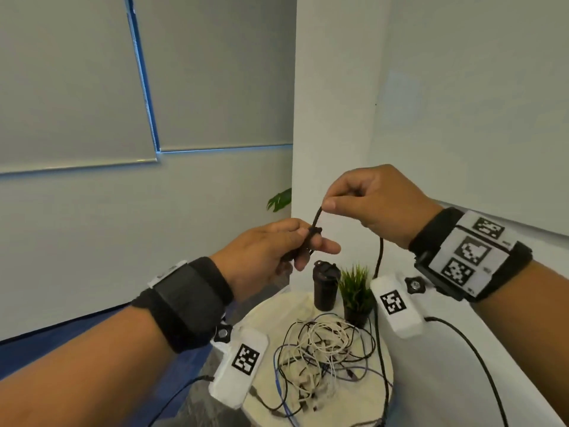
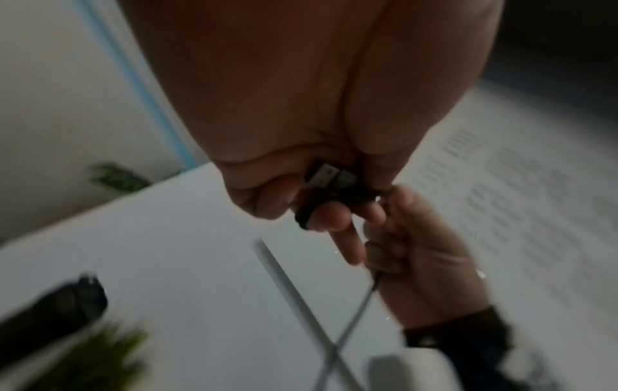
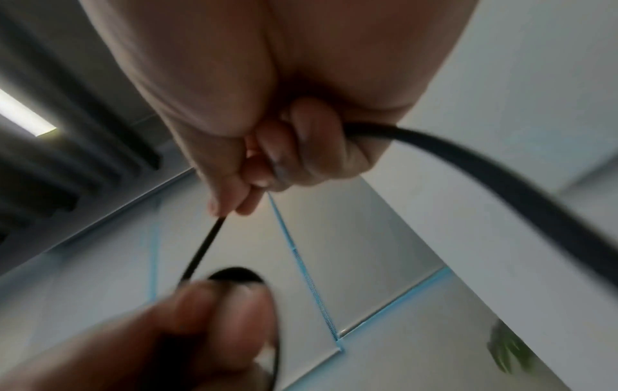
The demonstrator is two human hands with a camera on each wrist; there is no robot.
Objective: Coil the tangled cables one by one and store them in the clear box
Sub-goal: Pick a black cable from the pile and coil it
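Observation:
Raised above the table, my left hand (image 1: 308,241) grips the plug end and small loops of a black cable (image 1: 317,217). The left wrist view shows a metal USB plug (image 2: 329,176) tucked between those curled fingers. My right hand (image 1: 331,200), just up and right, pinches the same cable between thumb and forefinger. From that fist the cable hangs down (image 1: 380,254) toward the tangle of black, white and blue cables (image 1: 323,349) on the round table (image 1: 271,309). In the right wrist view the right hand (image 3: 227,209) pinches the thin cable (image 3: 204,246). No clear box is in view.
A black bottle (image 1: 324,285) and a small potted plant (image 1: 355,291) stand at the far side of the table, behind the tangle. A white pillar and wall rise behind and to the right. Blue floor lies to the left of the table.

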